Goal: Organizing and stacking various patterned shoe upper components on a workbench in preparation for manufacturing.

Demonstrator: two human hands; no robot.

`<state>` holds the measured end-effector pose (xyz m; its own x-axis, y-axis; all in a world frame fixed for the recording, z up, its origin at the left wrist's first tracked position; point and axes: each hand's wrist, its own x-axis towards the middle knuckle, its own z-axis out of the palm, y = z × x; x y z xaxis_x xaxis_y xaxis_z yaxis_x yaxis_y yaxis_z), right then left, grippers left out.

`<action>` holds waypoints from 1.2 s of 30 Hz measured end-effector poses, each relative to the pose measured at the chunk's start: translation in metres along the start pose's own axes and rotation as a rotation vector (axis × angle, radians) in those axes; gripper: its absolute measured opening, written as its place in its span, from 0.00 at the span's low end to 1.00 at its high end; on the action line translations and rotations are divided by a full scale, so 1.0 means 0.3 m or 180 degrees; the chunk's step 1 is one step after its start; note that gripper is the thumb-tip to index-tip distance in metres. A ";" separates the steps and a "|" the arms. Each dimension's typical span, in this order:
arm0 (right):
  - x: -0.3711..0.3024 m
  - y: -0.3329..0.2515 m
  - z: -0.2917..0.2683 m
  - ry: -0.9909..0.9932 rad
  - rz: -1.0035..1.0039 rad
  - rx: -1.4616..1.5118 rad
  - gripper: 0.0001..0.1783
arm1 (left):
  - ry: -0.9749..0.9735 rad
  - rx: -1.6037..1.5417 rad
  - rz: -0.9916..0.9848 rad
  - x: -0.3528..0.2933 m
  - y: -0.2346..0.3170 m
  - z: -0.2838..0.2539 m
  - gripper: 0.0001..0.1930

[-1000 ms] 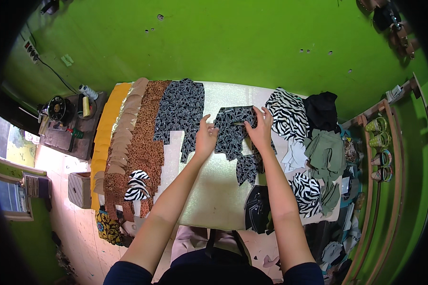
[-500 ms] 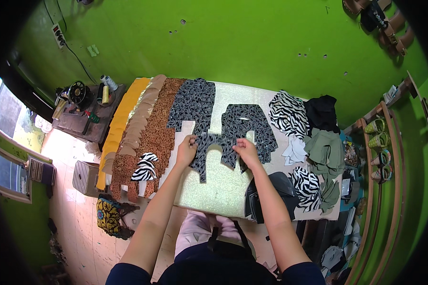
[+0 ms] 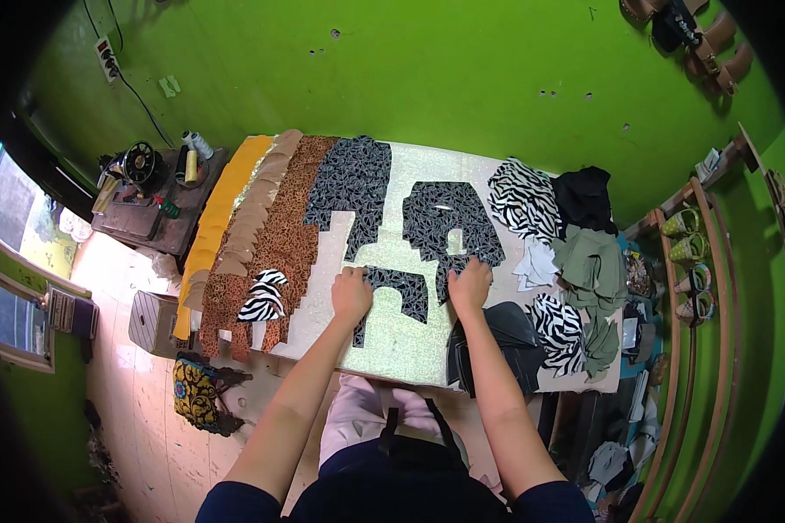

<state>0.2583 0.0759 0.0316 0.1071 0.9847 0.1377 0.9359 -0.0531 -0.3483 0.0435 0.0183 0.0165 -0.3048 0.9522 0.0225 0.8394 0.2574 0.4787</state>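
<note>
A black-and-grey patterned, arch-shaped cut piece (image 3: 399,281) lies on the pale shiny table sheet (image 3: 392,349). My left hand (image 3: 352,294) is closed at its left side, fingers on its edge. Just to the right, my right hand (image 3: 469,285) has let go of that piece and has its fingers curled on the lower edge of a stack of matching pieces (image 3: 449,218); its fingertips are partly hidden. Another stack of the same pattern (image 3: 353,183) lies farther back on the left.
Leopard-print pieces (image 3: 275,253), tan pieces (image 3: 257,205) and yellow material (image 3: 227,218) line the table's left. Zebra-print pieces (image 3: 525,200), olive pieces (image 3: 591,266) and black pieces (image 3: 501,344) lie right. A sewing machine (image 3: 139,166) stands left, a wooden shoe rack (image 3: 715,349) right.
The arch-shaped piece has come down flat onto the table, with its left side still at my left hand. My right hand has left it and moved right to the stack.
</note>
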 end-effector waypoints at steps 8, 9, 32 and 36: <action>0.046 0.067 0.012 -0.0149 0.0183 -0.0032 0.41 | -0.0417 -0.0384 0.0632 -0.029 0.165 0.054 0.13; 0.054 0.075 0.012 -0.0155 0.0186 -0.0029 0.41 | -0.0439 -0.0358 0.0696 -0.026 0.177 0.065 0.13; 0.162 0.050 -0.151 -0.0405 -0.1547 0.1110 0.08 | -0.2061 -0.2854 0.0202 0.083 0.268 0.009 0.25; 0.165 -0.006 -0.100 -0.0846 -0.1614 0.1411 0.09 | -0.1784 -0.2443 0.0656 0.122 0.169 -0.012 0.14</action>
<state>0.2721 0.1197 0.0669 -0.4422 0.8804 0.1716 0.6186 0.4379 -0.6523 0.0733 0.0656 0.0449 0.2406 0.9580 -0.1561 0.2699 0.0885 0.9588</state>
